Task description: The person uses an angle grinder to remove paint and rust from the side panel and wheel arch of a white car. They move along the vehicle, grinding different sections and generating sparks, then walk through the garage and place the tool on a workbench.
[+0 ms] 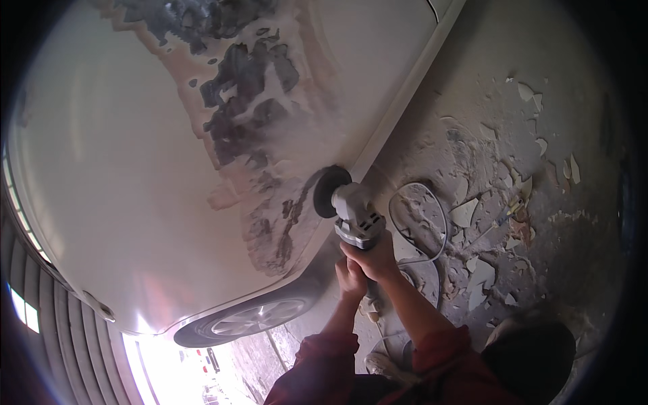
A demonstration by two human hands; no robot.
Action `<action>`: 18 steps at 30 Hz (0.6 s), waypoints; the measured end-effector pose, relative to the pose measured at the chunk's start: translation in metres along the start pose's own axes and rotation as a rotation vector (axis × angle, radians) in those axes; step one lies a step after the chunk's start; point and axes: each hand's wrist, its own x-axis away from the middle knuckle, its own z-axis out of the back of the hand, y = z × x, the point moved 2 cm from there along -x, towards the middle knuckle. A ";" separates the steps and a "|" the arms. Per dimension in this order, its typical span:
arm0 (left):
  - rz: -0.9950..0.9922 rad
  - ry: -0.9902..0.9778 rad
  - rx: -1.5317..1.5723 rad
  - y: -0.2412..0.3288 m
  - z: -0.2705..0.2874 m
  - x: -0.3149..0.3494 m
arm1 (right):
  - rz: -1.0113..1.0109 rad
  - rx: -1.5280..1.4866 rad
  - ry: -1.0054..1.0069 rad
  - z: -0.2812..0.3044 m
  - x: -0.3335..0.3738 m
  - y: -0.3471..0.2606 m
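An angle grinder [352,212] with a round dark disc [331,192] is held by both of my hands. My right hand [378,256] is wrapped round its body just behind the grey head. Closed on the grinder lower down, my left hand [351,277] sits beside the right one. The disc is at the lower edge of a pale car body panel [148,202], above the wheel arch. Up from the disc runs a sanded patch [270,229] with dark bare areas, pinkish borders and hazy dust. Whether the disc spins, I cannot tell.
A grey cord [445,226] loops over the dusty floor to the right of the grinder. Broken pale flakes [464,212] lie about there, with a thin yellow-handled tool [507,212] among them. The car wheel [260,317] is below the panel. Ribbed shutter [81,344] stands lower left.
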 end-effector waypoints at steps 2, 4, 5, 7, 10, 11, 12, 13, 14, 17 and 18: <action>0.065 0.008 -0.017 0.000 0.003 -0.001 | -0.057 0.049 -0.021 -0.002 -0.001 0.000; 0.057 0.016 -0.040 0.005 0.006 0.000 | -0.125 0.046 -0.029 -0.006 0.002 -0.001; 0.045 0.059 -0.038 0.007 0.009 0.000 | -0.133 0.059 -0.035 -0.007 0.003 -0.003; -0.073 0.068 -0.014 0.012 0.012 0.000 | -0.063 -0.008 -0.012 -0.008 0.004 -0.008; 0.178 -0.014 -0.135 0.007 0.014 -0.001 | -0.067 -0.102 0.022 -0.007 0.003 -0.009; 0.130 -0.018 -0.133 0.007 0.013 -0.001 | -0.114 -0.079 -0.022 -0.008 0.002 -0.008; 0.148 -0.047 -0.128 0.005 0.013 0.000 | -0.095 -0.107 -0.013 -0.007 0.001 -0.007; 0.121 -0.023 -0.116 0.004 0.014 0.002 | -0.081 -0.071 -0.030 -0.008 0.002 -0.006; 0.098 0.001 -0.106 0.003 0.014 0.003 | -0.043 -0.074 -0.013 -0.009 0.003 -0.005; 0.112 0.047 -0.081 -0.001 0.017 0.008 | -0.052 -0.064 -0.012 -0.010 0.008 0.001; 0.075 0.025 -0.056 -0.001 0.017 0.009 | -0.148 -0.018 -0.049 -0.010 0.009 0.005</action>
